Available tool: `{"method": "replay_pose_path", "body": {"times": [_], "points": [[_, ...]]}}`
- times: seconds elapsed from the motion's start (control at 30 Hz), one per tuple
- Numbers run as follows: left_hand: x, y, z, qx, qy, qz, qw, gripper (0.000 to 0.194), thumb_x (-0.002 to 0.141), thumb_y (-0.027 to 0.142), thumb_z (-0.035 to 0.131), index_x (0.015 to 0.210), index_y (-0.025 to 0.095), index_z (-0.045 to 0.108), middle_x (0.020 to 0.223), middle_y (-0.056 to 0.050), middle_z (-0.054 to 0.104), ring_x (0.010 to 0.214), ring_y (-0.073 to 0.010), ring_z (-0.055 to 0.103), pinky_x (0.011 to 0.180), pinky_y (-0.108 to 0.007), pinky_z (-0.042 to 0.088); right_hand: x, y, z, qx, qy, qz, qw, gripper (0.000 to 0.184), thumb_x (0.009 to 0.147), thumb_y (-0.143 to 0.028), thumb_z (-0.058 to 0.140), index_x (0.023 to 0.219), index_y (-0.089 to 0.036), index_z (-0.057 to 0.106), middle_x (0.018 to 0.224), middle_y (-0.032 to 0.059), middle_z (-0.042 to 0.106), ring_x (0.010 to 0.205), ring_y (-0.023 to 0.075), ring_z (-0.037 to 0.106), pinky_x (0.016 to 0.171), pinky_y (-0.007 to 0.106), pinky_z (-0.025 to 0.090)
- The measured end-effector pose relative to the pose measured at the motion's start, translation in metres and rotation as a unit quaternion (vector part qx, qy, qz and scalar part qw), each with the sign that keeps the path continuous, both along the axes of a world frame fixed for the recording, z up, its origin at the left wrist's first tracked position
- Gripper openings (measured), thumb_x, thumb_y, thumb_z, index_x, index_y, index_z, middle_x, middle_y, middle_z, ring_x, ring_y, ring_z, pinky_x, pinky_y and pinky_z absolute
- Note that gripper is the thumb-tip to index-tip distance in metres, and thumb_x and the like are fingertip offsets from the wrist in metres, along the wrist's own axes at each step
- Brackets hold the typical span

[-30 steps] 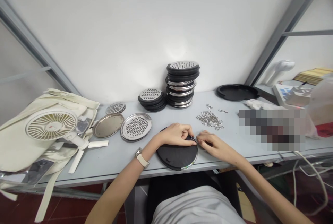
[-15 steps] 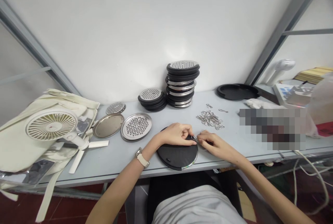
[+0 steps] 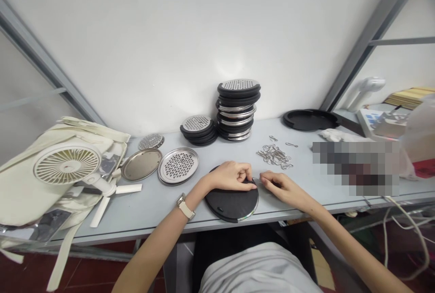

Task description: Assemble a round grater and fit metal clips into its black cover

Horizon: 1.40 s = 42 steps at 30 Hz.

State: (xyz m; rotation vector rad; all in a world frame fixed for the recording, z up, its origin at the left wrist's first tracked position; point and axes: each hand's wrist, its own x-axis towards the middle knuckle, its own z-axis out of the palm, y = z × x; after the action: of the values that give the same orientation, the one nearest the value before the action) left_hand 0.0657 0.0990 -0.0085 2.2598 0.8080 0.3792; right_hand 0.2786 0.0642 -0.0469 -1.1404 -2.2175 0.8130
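Black disc (image 3: 231,205) at lower centre of the frame, round, no long axis, lying flat beneath the left hand (image 3: 231,176), fingers clamped on its upper rim. Right hand (image 3: 279,187) just beside that rim on the right, fingertips together, any pinched item impossible to tell. Metal clips (image 3: 274,156) near, above both hands.

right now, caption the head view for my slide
Left hand on a black round disc, right hand at its edge, loose metal clips behind
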Motion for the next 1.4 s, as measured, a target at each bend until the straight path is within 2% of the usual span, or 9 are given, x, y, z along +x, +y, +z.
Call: {"method": "replay_pose_path", "body": {"times": [0.13, 0.27, 0.37, 0.53, 0.83, 1.1, 1.4], "points": [[0.0006, -0.0004, 0.0013, 0.025, 0.014, 0.004, 1.0, 0.026, 0.075, 0.041, 0.064, 0.081, 0.019, 0.052, 0.055, 0.009, 0.046, 0.05, -0.0051, 0.042, 0.054, -0.018, 0.032, -0.0035, -0.0027, 0.0021, 0.022, -0.012, 0.015, 1.0, 0.035, 0.096, -0.035, 0.034, 0.066, -0.019, 0.041, 0.065, -0.0018, 0.045, 0.065, 0.0143, 0.046, 0.063, 0.026, 0.038], [0.0014, -0.0012, 0.0008, 0.049, 0.004, 0.004, 0.999, 0.03, 0.074, 0.04, 0.065, 0.089, 0.02, 0.048, 0.059, 0.009, 0.047, 0.053, -0.0061, 0.044, 0.055, -0.019, 0.032, -0.0071, -0.0035, 0.0031, 0.047, -0.024, 0.029, 0.998, 0.035, 0.098, -0.035, 0.032, 0.07, -0.019, 0.047, 0.069, 0.0002, 0.05, 0.071, 0.0161, 0.049, 0.071, 0.029, 0.039], [0.0022, -0.0024, 0.0007, 0.087, 0.008, 0.01, 0.996, 0.033, 0.073, 0.038, 0.066, 0.094, 0.02, 0.047, 0.067, 0.007, 0.051, 0.059, -0.0081, 0.047, 0.058, -0.02, 0.034, -0.0072, -0.0031, 0.0038, 0.049, -0.031, 0.036, 0.998, 0.039, 0.099, -0.036, 0.031, 0.067, -0.019, 0.046, 0.066, 0.0001, 0.05, 0.072, 0.0167, 0.05, 0.073, 0.029, 0.039], [0.0026, -0.0034, 0.0005, 0.143, 0.023, 0.005, 0.989, 0.024, 0.076, 0.035, 0.062, 0.091, 0.02, 0.051, 0.073, 0.004, 0.052, 0.064, -0.0099, 0.048, 0.061, -0.022, 0.035, -0.0051, -0.0027, 0.0052, 0.037, -0.024, 0.039, 0.998, 0.042, 0.098, -0.038, 0.03, 0.062, -0.02, 0.042, 0.062, -0.0005, 0.046, 0.069, 0.0165, 0.048, 0.069, 0.029, 0.039], [0.0032, -0.002, -0.0005, 0.123, 0.017, 0.009, 0.992, 0.022, 0.075, 0.034, 0.064, 0.091, 0.019, 0.056, 0.074, 0.004, 0.054, 0.067, -0.0093, 0.05, 0.067, -0.021, 0.039, -0.0043, -0.0024, 0.0039, 0.031, -0.021, 0.04, 0.998, 0.042, 0.098, -0.037, 0.032, 0.062, -0.019, 0.045, 0.062, 0.0003, 0.049, 0.069, 0.0169, 0.048, 0.069, 0.03, 0.039], [0.0034, -0.0004, -0.0023, 0.09, -0.004, 0.011, 0.996, 0.024, 0.075, 0.037, 0.065, 0.087, 0.018, 0.057, 0.072, 0.004, 0.055, 0.066, -0.0078, 0.05, 0.065, -0.02, 0.037, -0.0061, -0.0025, -0.0001, 0.06, -0.035, 0.024, 0.997, 0.038, 0.099, -0.034, 0.03, 0.075, -0.019, 0.055, 0.075, 0.0045, 0.058, 0.077, 0.0188, 0.052, 0.074, 0.032, 0.04], [0.0042, -0.0012, 0.0001, 0.086, -0.012, 0.033, 0.996, 0.027, 0.07, 0.036, 0.069, 0.086, 0.018, 0.055, 0.076, 0.003, 0.055, 0.07, -0.0093, 0.05, 0.065, -0.02, 0.038, -0.0078, -0.0035, 0.0001, 0.096, -0.047, 0.018, 0.994, 0.036, 0.099, -0.031, 0.031, 0.071, -0.019, 0.051, 0.068, 0.0027, 0.054, 0.07, 0.018, 0.05, 0.07, 0.03, 0.039]]}}
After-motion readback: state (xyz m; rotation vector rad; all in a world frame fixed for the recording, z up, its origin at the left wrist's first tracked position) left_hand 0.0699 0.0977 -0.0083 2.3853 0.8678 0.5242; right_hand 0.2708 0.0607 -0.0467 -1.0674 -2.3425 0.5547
